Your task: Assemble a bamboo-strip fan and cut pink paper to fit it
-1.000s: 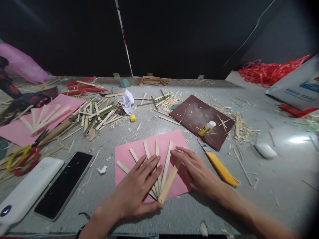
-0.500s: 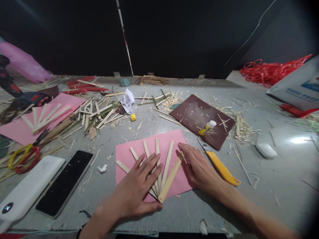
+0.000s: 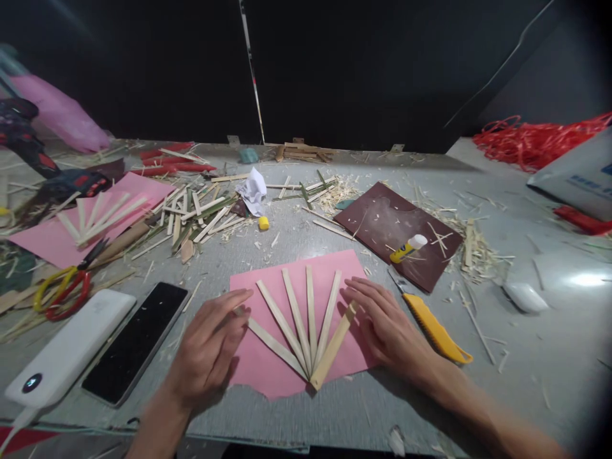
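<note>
Several flat bamboo strips [image 3: 297, 319] spread like a fan over a sheet of pink paper [image 3: 287, 389], meeting at the sheet's lower edge. My left hand [image 3: 210, 341] is at the paper's left side, its curled fingers closed on the outer end of the leftmost strip [image 3: 275, 345]. Over the sheet's right side lies my right hand [image 3: 385, 319], its fingers stretched out and touching the top end of the rightmost, wider strip [image 3: 335, 347]. That strip lies uppermost where they meet.
Right of the paper lie a yellow utility knife [image 3: 435, 328] and a brown board [image 3: 387, 217] bearing a glue stick [image 3: 408, 248]. Leftward are a phone [image 3: 136, 341], a white power bank [image 3: 71, 347], scissors [image 3: 62, 293] and another pink sheet with strips [image 3: 100, 217]. Bamboo scraps [image 3: 201, 213] lie behind.
My left hand has lifted off the middle of the fan and moved left to the leftmost strip's end, uncovering the strips. My right hand stays at the rightmost strip. The view has shifted slightly.
</note>
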`<state>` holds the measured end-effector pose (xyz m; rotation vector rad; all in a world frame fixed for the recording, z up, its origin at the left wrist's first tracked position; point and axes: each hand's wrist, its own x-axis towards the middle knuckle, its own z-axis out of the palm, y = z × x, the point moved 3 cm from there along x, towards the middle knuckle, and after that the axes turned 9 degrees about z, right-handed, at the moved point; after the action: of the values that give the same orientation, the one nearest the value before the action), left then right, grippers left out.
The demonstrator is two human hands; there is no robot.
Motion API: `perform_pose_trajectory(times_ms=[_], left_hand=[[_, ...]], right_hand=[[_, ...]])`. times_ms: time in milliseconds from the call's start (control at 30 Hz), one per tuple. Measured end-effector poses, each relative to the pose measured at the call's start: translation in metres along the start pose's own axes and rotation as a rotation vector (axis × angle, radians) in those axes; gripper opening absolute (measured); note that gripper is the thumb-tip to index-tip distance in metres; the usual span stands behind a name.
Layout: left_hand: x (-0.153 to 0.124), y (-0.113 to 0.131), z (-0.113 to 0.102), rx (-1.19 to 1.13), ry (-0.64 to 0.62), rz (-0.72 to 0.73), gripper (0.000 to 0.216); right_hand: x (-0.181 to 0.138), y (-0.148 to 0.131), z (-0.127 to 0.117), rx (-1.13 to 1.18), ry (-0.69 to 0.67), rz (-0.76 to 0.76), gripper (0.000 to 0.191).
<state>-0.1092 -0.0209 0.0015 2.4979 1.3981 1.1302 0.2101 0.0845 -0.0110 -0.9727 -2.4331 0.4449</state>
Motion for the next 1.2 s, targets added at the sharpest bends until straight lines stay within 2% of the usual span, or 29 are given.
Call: perform_pose_trajectory(times_ms=[100, 267, 400, 567, 833, 1033, 1133, 1200], left_hand=[[0.0, -0.002, -0.002, -0.075, 0.087, -0.036, 0.034], [0.0, -0.007, -0.002, -0.199, 0.105, -0.051, 0.038], [-0.003, -0.01, -0.004, -0.25, 0.185, -0.092, 0.043], [-0.004, -0.011, -0.005, -0.299, 0.258, -0.149, 0.051], [-0.005, -0.013, -0.003, -0.343, 0.277, -0.167, 0.057], [-0.014, -0.02, 0.0, -0.29, 0.347, -0.222, 0.047], [-0.015, -0.024, -0.001, -0.259, 0.275, -0.195, 0.042], [-0.012, -0.022, -0.003, -0.237, 0.192, -0.141, 0.038]], right_hand=[[0.002, -0.018, -0.005, 0.017, -0.082, -0.106, 0.059], [-0.003, -0.048, -0.005, 0.063, -0.316, -0.39, 0.05], [-0.008, -0.052, -0.004, 0.091, -0.351, -0.489, 0.05], [-0.007, -0.053, -0.008, 0.129, -0.357, -0.502, 0.052], [-0.008, -0.051, -0.006, 0.161, -0.379, -0.533, 0.054], [-0.006, -0.051, -0.007, 0.17, -0.377, -0.513, 0.053], [-0.005, -0.053, -0.009, 0.185, -0.374, -0.533, 0.055], [-0.006, -0.052, -0.01, 0.209, -0.321, -0.523, 0.048]])
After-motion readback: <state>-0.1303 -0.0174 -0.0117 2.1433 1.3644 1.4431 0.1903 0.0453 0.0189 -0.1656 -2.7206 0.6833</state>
